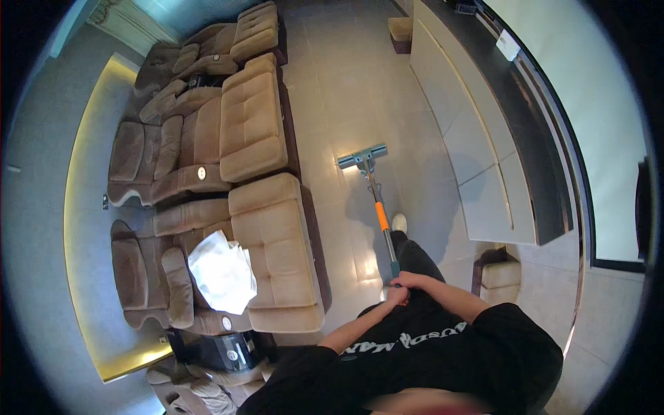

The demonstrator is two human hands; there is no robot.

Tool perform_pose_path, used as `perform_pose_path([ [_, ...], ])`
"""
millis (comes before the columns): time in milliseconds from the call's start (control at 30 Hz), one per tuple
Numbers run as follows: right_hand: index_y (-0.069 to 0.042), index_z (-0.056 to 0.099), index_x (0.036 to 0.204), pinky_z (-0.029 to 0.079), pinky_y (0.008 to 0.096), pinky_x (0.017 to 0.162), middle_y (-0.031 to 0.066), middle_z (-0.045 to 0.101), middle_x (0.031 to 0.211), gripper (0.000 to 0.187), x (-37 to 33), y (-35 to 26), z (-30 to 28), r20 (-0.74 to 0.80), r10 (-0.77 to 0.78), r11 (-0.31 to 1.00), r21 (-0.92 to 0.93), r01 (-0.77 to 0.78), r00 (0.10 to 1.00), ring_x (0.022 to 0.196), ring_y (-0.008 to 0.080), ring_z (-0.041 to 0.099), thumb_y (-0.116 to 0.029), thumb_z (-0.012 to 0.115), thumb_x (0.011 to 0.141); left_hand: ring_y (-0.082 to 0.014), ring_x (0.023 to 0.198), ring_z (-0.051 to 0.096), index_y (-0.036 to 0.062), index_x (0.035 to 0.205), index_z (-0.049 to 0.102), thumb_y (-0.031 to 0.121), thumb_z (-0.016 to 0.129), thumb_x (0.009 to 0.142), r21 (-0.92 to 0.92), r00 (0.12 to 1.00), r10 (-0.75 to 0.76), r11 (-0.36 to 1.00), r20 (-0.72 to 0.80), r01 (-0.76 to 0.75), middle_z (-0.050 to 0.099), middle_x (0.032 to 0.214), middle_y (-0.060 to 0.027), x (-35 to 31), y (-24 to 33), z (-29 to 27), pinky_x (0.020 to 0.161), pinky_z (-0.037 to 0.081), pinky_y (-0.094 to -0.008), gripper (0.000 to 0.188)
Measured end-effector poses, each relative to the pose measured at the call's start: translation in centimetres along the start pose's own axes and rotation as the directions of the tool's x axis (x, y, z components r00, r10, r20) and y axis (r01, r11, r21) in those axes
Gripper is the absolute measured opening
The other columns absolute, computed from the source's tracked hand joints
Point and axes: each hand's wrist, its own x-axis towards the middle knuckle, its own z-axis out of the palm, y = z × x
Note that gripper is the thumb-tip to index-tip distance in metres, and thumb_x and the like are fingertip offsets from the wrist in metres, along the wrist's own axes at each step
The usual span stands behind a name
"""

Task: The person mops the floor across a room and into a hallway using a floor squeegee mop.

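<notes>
A sponge mop (382,216) reaches out ahead of me, its steel pole carrying an orange sleeve and a grey-green grip. Its wide grey-blue head (362,156) rests on the tiled floor, beyond my white shoe (399,223). My right hand (409,279) is closed round the upper end of the pole. Just below it, nearer my body, my left hand (398,296) is closed on the same pole. The fingers of both hands are partly hidden.
Brown padded recliners (259,242) line the left side, one bearing a crumpled white sheet (221,272). On the right stands a long pale cabinet (477,138) with a dark top. Small brown footstools (499,275) sit by its ends. Shiny tiled floor (332,90) runs between.
</notes>
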Motion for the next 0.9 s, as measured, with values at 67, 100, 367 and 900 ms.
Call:
perform_pose_path([
  [67,0.008,0.056,0.07,0.039,0.0306,0.051,0.0139,0.056,0.063,0.04,2.4,-0.4,-2.5,0.014,0.01,0.999,0.044,-0.01,1.0,0.056,0.0159,0.05,-0.032,0.055,0.065,-0.0173,0.038,0.046,0.0047,0.049,0.048,0.013,0.047,0.058,0.026,1.0,0.023,0.999,-0.015,-0.023,0.047,0.045,-0.0074,0.7,3.3,-1.3,0.034,0.033,-0.0285,0.012],
  [100,0.008,0.055,0.07,0.039,0.0307,0.052,0.014,0.056,0.063,0.042,3.7,-0.7,-3.6,0.042,0.014,0.997,0.079,-0.018,0.999,0.057,0.0161,0.05,-0.033,0.055,0.065,-0.0169,0.04,0.047,0.0049,0.049,0.048,0.013,0.047,0.058,0.04,0.998,0.042,0.998,-0.038,-0.04,0.048,0.046,-0.007,1.2,4.5,-1.9,0.035,0.033,-0.0285,0.012],
  [367,0.01,0.053,0.075,0.041,0.0335,0.058,0.0203,0.055,0.076,0.052,7.9,-9.4,-17.1,0.183,0.017,1.0,0.005,-0.019,0.983,0.068,0.0247,0.053,-0.041,0.049,0.067,-0.0156,0.035,0.042,0.006,0.06,0.046,0.01,0.043,0.063,-0.176,0.986,0.161,0.97,-0.051,-0.167,0.042,0.044,-0.0029,3.5,18.0,-6.5,0.031,0.03,-0.027,0.006],
  [900,0.006,0.055,0.061,0.041,0.0341,0.048,0.0174,0.053,0.056,0.046,13.2,-14.2,-22.0,0.035,0.001,0.991,0.135,-0.006,0.999,0.053,0.0245,0.053,-0.041,0.052,0.061,-0.0231,0.061,0.057,-0.0012,0.066,0.055,0.032,0.049,0.065,0.038,0.979,0.01,0.999,-0.204,-0.002,0.056,0.06,-0.0111,8.2,24.2,-12.1,0.049,0.041,-0.0334,0.034],
])
